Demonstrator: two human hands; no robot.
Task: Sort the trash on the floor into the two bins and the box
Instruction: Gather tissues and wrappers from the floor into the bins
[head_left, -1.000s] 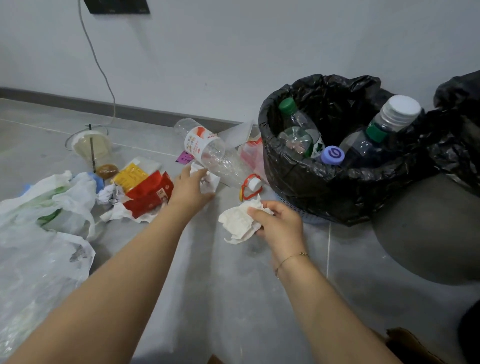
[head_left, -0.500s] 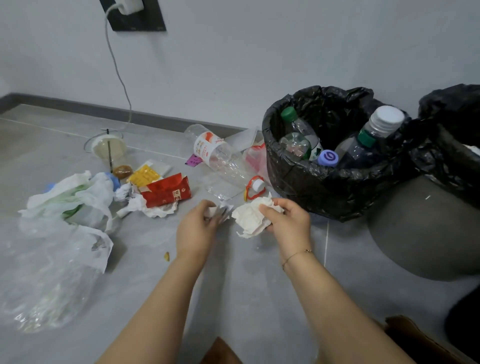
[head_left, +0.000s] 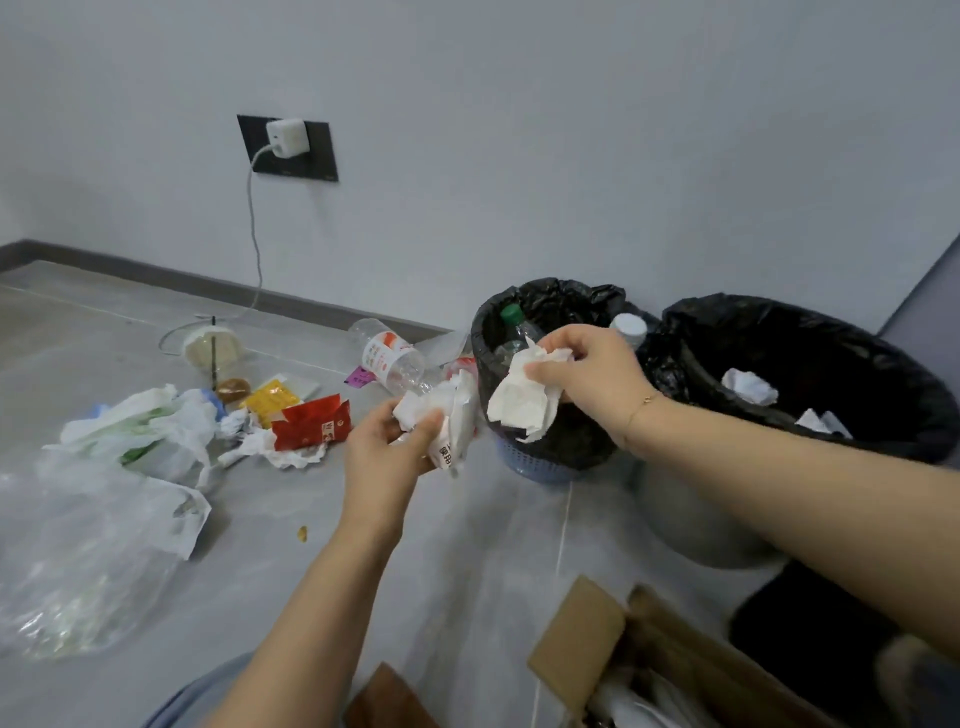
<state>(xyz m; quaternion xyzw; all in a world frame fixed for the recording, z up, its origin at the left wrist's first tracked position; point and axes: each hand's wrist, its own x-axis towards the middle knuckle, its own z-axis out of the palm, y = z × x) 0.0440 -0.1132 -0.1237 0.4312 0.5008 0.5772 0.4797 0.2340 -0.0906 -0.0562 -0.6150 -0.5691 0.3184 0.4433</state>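
My right hand pinches a crumpled white tissue in front of the small black-lined bin, which holds plastic bottles. My left hand grips a wad of white paper with a printed wrapper, just left of that bin. A larger black-lined bin with white paper scraps inside stands to the right. An open cardboard box sits at the bottom right. Floor trash lies to the left: a clear bottle, a red packet, a yellow packet and white plastic bags.
A clear plastic bag spreads over the floor at the near left. A lidded cup with a straw stands near the wall. A charger plugs into the wall socket, its cable hanging to the floor. A small crumb lies on the tiles.
Both hands have risen from the floor with their paper. The right hand has carried its tissue up to the small bin, and my view has tilted up and back.
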